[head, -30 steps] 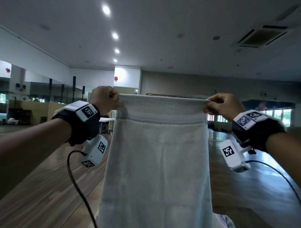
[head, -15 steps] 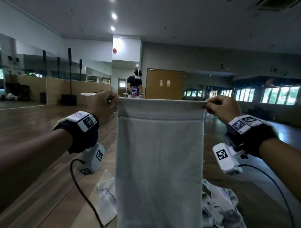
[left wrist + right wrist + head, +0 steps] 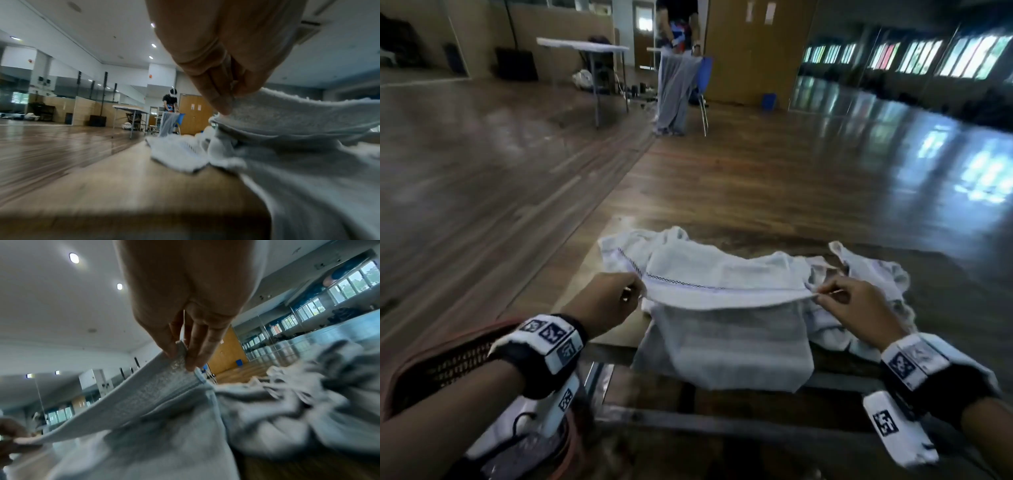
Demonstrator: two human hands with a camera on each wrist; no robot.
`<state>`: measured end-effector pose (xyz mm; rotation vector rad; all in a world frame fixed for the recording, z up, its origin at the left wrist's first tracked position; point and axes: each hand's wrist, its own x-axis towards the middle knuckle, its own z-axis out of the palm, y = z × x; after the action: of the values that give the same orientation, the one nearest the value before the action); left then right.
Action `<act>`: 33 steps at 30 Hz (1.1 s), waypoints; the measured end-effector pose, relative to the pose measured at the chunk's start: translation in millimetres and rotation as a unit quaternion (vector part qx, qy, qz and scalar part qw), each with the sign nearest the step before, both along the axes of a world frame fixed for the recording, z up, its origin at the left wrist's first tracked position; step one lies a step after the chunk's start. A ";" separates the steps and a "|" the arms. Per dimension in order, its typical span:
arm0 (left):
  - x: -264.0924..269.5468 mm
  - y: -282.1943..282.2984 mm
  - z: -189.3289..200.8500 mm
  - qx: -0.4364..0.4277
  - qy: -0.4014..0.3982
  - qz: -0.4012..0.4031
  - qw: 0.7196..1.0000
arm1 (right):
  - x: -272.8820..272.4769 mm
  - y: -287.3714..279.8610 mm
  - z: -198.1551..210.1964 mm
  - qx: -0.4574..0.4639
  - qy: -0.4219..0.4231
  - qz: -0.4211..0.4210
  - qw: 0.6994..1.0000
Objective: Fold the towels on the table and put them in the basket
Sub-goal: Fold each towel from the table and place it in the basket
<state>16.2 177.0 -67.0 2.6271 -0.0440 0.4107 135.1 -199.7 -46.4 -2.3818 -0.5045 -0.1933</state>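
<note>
Two corners of one towel (image 3: 726, 308) are pinched, one by the left hand (image 3: 604, 303) and one by the right hand (image 3: 856, 308), over the tabletop (image 3: 571, 287) at six o'clock; folding is judged just begun, and laying it flat is called for next.

Left hand (image 3: 604, 301) and right hand (image 3: 854, 305) pinch a towel (image 3: 726, 329) taut above the table (image 3: 585, 291).
</note>
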 end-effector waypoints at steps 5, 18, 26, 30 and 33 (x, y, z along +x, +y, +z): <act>-22.5 -3.4 -63.3 0.121 0.119 -0.062 0.984 | -29.6 -16.4 -79.1 -0.123 0.040 0.079 0.988; 43.2 -4.3 -58.6 0.243 0.091 0.034 0.965 | 24.1 31.2 -89.9 -0.248 -0.064 -0.007 0.967; 59.4 -2.2 -46.5 0.278 0.129 0.081 0.948 | 39.1 36.9 -83.9 -0.242 -0.022 -0.053 0.969; 51.1 -0.9 -31.1 0.242 0.067 0.079 0.965 | 30.8 29.6 -70.8 -0.152 -0.077 -0.069 0.983; 39.6 5.2 -15.0 0.118 -0.070 0.066 0.988 | 22.4 15.8 -56.2 -0.069 -0.159 -0.072 0.982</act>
<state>55.8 182.2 -82.0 2.8389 0.0387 0.6735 157.5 -184.0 -102.6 -2.5381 -0.5067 -0.6308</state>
